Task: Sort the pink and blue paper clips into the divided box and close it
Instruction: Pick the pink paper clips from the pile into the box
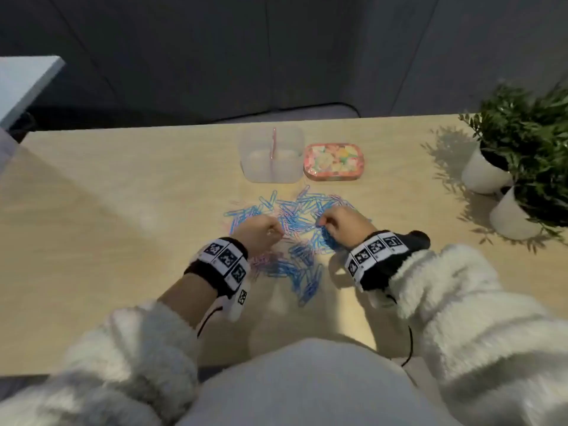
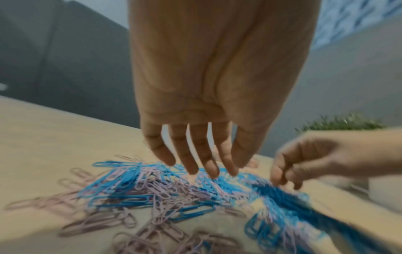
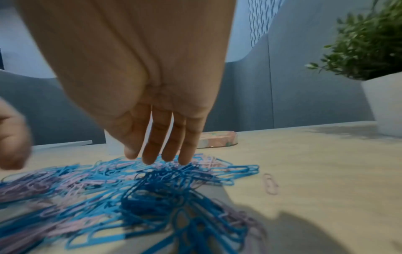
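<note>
A mixed pile of blue paper clips (image 1: 295, 216) and pink paper clips (image 1: 261, 261) lies spread on the table in front of me. My left hand (image 1: 261, 230) hovers over its left part; its straight fingers (image 2: 202, 165) point down and touch the clips. My right hand (image 1: 338, 224) is over the right part, fingers (image 3: 161, 154) down on a dense blue clump (image 3: 156, 194). Neither hand plainly grips a clip. Behind the pile stands the clear divided box (image 1: 246, 161), open, with a pink divider (image 1: 273, 146). Its floral lid (image 1: 335, 162) lies just right of it.
Two potted plants in white pots (image 1: 482, 173) (image 1: 510, 216) stand at the table's right end. A single pink clip (image 3: 270, 183) lies apart, right of the pile. The table's far edge runs just behind the box.
</note>
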Tool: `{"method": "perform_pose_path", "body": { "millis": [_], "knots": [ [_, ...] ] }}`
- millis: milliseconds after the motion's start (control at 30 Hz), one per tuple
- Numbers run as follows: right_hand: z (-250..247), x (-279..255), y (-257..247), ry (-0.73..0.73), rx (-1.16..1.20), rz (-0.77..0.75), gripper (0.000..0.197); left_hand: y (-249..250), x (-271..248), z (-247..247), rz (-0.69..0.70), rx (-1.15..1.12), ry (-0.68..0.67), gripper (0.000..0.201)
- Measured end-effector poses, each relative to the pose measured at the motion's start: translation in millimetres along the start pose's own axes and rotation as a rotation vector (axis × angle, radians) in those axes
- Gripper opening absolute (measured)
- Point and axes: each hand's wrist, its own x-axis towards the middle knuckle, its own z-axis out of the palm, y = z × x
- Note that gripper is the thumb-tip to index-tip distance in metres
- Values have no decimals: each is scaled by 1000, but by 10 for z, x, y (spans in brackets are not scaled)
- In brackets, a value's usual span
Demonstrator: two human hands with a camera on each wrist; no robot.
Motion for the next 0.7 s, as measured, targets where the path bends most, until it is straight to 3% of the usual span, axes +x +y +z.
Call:
{"method": "perform_pose_path", "body": {
  "millis": [100,233,367,567,633,700],
  "knots": [
    [70,66,-96,30,-140,-105,29,53,86,100,29,253,147,22],
    [241,96,-224,-88,-343,-255,48,-95,76,125,-125,464,325,31],
    [281,76,-155,-144,-459,-210,47,-354,-6,77,-201,348,225,36],
    [163,82,110,78,-369,-124,26,-604,-246,84,-26,162,106,17],
    [155,218,-81,14,-364,-192,27,-592,-286,107,-55,128,217,16],
    [212,365,-338,-50,-348,-313,29,-611,-276,86,-176,53,380,18]
  ]
}}
